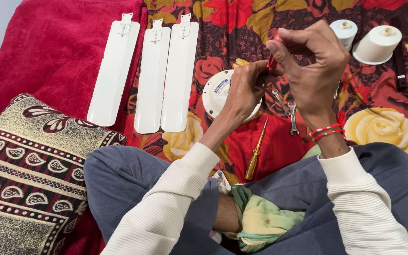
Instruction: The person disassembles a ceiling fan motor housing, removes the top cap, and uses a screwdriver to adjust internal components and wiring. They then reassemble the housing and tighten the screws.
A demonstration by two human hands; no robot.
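I see three white blades (pixel 153 75) lying side by side at ten o'clock, long axes running six to twelve, brackets at the far end; they are off the motor (pixel 217 92), which sits at centre on the floral cloth (pixel 383 127). So I judge the fan dismantled, reassembly undone. My left hand (pixel 244 89) rests on the motor. My right hand (pixel 315 61) closes tight round a red tool (pixel 272 61), pointing toward six. A yellow screwdriver (pixel 256 151) and spanners (pixel 286 111) lie nearer me.
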